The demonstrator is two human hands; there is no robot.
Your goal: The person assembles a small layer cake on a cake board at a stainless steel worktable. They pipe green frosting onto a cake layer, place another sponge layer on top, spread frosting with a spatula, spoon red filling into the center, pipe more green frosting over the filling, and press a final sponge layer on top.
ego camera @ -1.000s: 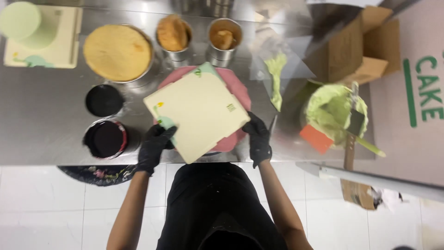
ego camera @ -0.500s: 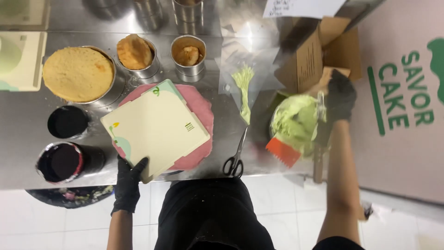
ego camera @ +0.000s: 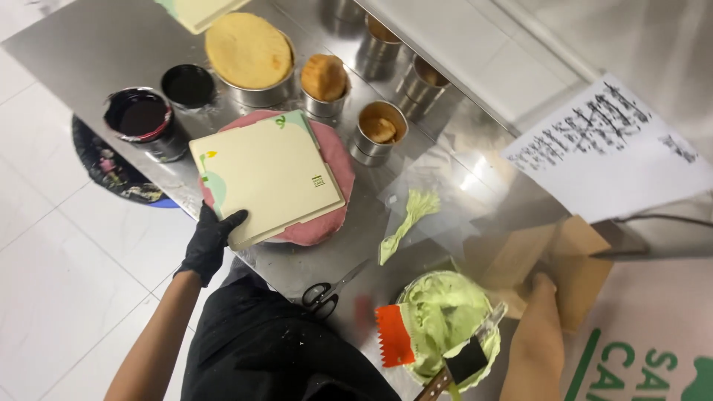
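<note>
You stand at a long stainless steel worktable (ego camera: 111, 56) that runs diagonally across the view, seen from above. On it, straight ahead of you, sits a round pink turntable (ego camera: 327, 215), and lying flat on top of that is a square cream-coloured cake board (ego camera: 264, 174) with small green markings at its corners. Your left hand (ego camera: 210, 239), in a black glove, grips the near corner of this board, thumb on top and fingers underneath.

Beyond the board stands a wide metal tin holding a round yellow sponge cake (ego camera: 249, 50). Beside it are smaller tins, one with a small domed sponge (ego camera: 324, 77) and one with a brown filling (ego camera: 379, 128). To the left are two dark tubs (ego camera: 137, 115), nearly black inside.

Low on the right, a bowl of pale green cream (ego camera: 444, 315) sits beside an orange toothed scraper (ego camera: 394, 336), with a dark-handled tool (ego camera: 466, 360) resting across its rim. Your right hand (ego camera: 541, 286) reaches into an open brown cardboard box (ego camera: 572, 267); the hand is mostly hidden, so I cannot tell its grip.

Black-handled scissors (ego camera: 327, 291) lie at the table's near edge. A used green piping bag (ego camera: 405, 219) lies between the turntable and the box.
</note>
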